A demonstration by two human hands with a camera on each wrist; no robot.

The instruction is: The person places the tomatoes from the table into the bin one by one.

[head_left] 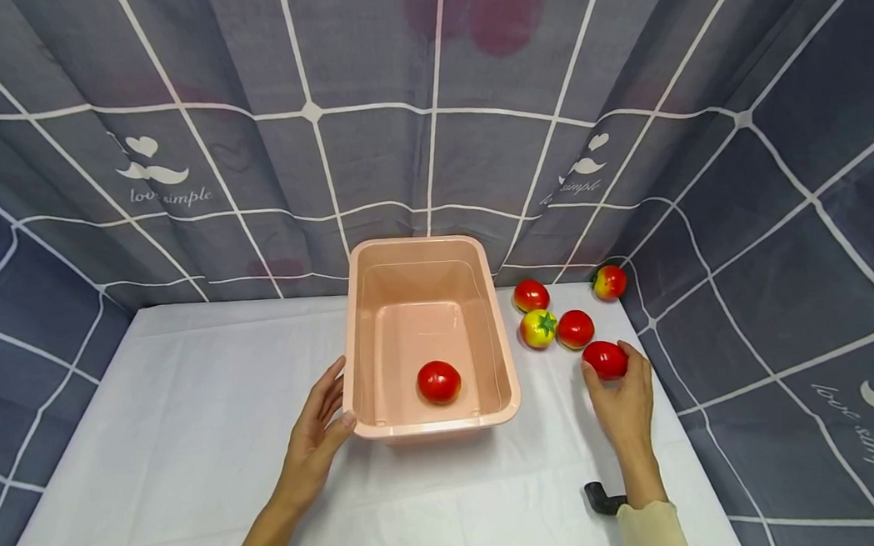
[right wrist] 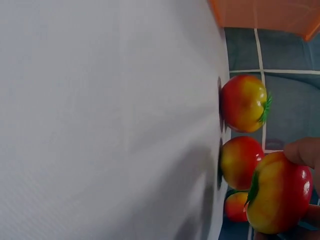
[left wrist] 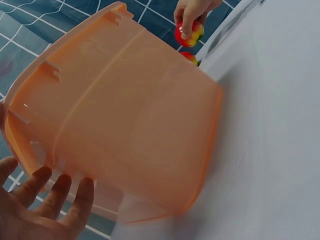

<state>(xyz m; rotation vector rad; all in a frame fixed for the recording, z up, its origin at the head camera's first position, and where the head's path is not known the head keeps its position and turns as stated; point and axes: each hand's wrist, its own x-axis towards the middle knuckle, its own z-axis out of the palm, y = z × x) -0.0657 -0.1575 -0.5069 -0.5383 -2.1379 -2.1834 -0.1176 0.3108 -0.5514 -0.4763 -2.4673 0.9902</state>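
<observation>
A pink plastic basin [head_left: 388, 334] stands on the table, with one red tomato [head_left: 439, 382] lying inside it. My left hand [head_left: 308, 452] touches the basin's near left side, thumb at the rim and fingers extended along the outer wall; the left wrist view shows those fingers [left wrist: 57, 192] spread and fairly straight. On the right, my right hand [head_left: 625, 403] pinches another tomato [head_left: 604, 359] between thumb and fingers. Seen from the right wrist, this held tomato [right wrist: 280, 192] is red and yellow with a green stem end, and seems raised slightly off the table.
Beyond the right hand lie several more tomatoes: a red one [head_left: 532, 295], a yellow one with a green calyx [head_left: 538, 329], another red one [head_left: 576, 329], and one by the far right corner [head_left: 609, 282]. Grey checked curtain [head_left: 377, 160] hangs around the white-covered table [head_left: 191, 422].
</observation>
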